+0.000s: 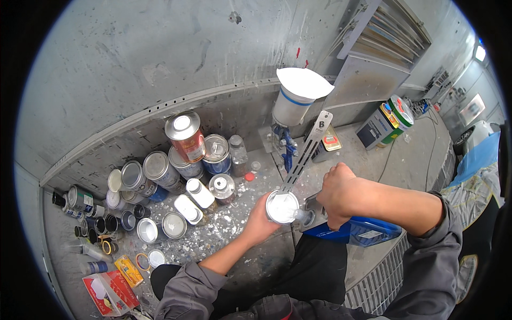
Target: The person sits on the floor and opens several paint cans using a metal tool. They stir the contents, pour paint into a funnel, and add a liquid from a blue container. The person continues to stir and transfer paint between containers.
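Observation:
My left hand is wrapped round a cup of white paint. A slotted metal mixing stick stands tilted in the cup, its upper end leaning away to the right. My right hand is closed at the top of a blue rectangular can, which lies tipped over towards the cup. A clear spout on the can reaches the cup's right rim. Whether liquid is flowing cannot be made out. Beyond the cup stands a blue spray gun, its white pot topped by a paper strainer.
Several paint tins crowd the paint-spattered bench at left, a red-brown tin stacked on top. Black cups and a red box are farther left. More cans stand at right, near a floor grate.

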Demonstrator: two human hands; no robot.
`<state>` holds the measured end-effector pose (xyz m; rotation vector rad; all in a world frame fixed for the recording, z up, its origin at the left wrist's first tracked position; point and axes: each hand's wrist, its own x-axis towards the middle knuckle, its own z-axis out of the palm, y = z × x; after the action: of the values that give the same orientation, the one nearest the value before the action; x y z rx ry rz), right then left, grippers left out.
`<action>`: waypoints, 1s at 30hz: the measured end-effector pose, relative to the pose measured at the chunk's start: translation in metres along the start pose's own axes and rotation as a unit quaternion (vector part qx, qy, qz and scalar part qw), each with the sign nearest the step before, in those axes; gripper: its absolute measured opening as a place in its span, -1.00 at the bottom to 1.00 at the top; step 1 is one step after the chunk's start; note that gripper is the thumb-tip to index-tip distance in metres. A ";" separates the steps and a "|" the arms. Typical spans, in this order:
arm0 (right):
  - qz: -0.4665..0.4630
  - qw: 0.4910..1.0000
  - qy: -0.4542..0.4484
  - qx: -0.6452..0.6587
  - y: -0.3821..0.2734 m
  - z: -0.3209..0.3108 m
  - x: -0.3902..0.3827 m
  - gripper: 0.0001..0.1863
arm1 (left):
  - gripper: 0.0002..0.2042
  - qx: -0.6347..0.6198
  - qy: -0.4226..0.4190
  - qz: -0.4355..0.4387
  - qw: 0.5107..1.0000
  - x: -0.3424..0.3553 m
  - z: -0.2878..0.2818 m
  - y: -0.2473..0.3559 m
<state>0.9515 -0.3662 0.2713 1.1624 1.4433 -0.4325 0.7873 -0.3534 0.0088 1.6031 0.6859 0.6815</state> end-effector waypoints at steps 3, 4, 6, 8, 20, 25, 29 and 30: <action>0.000 1.000 -0.002 0.001 0.000 0.000 0.002 -0.35 | -0.11 0.008 -0.004 -0.006 1.000 0.000 -0.001 0.002; 0.000 1.000 -0.004 0.002 -0.001 -0.001 0.002 -0.35 | -0.11 0.007 -0.003 -0.005 1.000 0.000 -0.001 0.001; 0.005 1.000 0.002 -0.003 -0.002 -0.001 0.002 -0.41 | -0.11 0.002 -0.001 -0.002 1.000 0.000 -0.001 -0.003; 0.007 1.000 0.005 -0.007 -0.003 -0.002 0.002 -0.43 | -0.12 0.004 0.002 0.001 1.000 0.000 0.000 -0.005; 0.001 1.000 0.005 0.002 0.000 -0.002 0.004 -0.35 | -0.14 0.007 0.003 0.004 1.000 0.000 0.000 -0.005; 0.001 1.000 0.007 -0.008 -0.001 -0.003 0.003 -0.40 | -0.14 0.008 0.005 0.006 1.000 0.001 0.001 -0.008; 0.001 1.000 0.009 -0.009 -0.001 -0.002 0.003 -0.40 | -0.15 0.014 0.008 0.011 1.000 0.000 0.000 -0.005; 0.000 1.000 0.009 -0.010 0.000 -0.002 0.002 -0.41 | -0.15 0.015 0.010 0.012 1.000 0.000 0.000 -0.003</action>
<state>0.9505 -0.3638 0.2696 1.1538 1.4600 -0.4079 0.7875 -0.3529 0.0059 1.6372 0.6945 0.7080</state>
